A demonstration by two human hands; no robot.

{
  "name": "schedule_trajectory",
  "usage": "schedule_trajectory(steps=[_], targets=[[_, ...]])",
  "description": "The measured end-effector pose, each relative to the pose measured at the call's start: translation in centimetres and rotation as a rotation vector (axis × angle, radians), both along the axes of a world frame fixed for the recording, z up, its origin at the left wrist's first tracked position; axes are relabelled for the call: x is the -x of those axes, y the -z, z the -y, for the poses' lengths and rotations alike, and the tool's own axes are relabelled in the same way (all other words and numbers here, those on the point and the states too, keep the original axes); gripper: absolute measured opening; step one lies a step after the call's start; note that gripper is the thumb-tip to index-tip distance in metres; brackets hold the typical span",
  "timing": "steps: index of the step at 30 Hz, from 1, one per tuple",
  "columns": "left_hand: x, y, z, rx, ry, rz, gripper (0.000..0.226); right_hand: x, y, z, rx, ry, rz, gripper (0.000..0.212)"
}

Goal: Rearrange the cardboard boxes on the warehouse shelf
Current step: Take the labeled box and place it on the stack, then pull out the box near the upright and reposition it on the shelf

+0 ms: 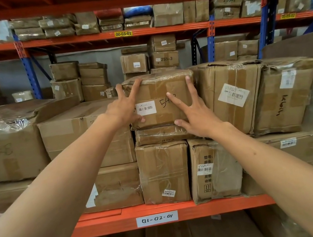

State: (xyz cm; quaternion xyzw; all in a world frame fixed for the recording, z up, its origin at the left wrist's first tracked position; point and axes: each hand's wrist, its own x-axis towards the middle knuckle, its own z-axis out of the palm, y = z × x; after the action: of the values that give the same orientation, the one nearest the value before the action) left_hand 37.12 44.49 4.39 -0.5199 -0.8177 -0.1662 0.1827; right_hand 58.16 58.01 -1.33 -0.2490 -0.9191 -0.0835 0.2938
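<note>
Pressing spread fingers of both hands, left hand (124, 108) and right hand (195, 110), flat against the front of the top box (159, 89), neither closing around it; left fingers reaching its upper left corner. Sitting atop a flat box (160, 135) and 2 upright boxes (163, 172) on the orange shelf (205, 208), labelled "01-02-01". Standing between a big box (85, 135) left and a taped box (231, 97) right.
</note>
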Motion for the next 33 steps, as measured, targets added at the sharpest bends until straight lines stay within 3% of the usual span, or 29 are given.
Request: schedule_trajectory(steps=[15, 21, 28, 33], targets=[[-0.2, -0.4, 0.6, 0.066, 0.047, 0.027, 0.127, -2.0, 0.5, 2.0, 0.142, 0.072, 0.109, 0.092], [-1.2, 0.2, 0.9, 0.106, 0.055, 0.044, 0.136, -3.9, 0.8, 2.6, 0.223, 0.077, 0.115, 0.092], [-1.5, 2.9, 1.4, 0.051, 0.117, -0.214, 0.138, -6.9, 0.3, 3.4, 0.146, 0.118, 0.027, 0.086], [-2.1, 3.3, 1.2, 0.032, 0.199, -0.295, 0.134, -9.0, 1.5, 3.5, 0.244, 0.187, -0.058, 0.084]])
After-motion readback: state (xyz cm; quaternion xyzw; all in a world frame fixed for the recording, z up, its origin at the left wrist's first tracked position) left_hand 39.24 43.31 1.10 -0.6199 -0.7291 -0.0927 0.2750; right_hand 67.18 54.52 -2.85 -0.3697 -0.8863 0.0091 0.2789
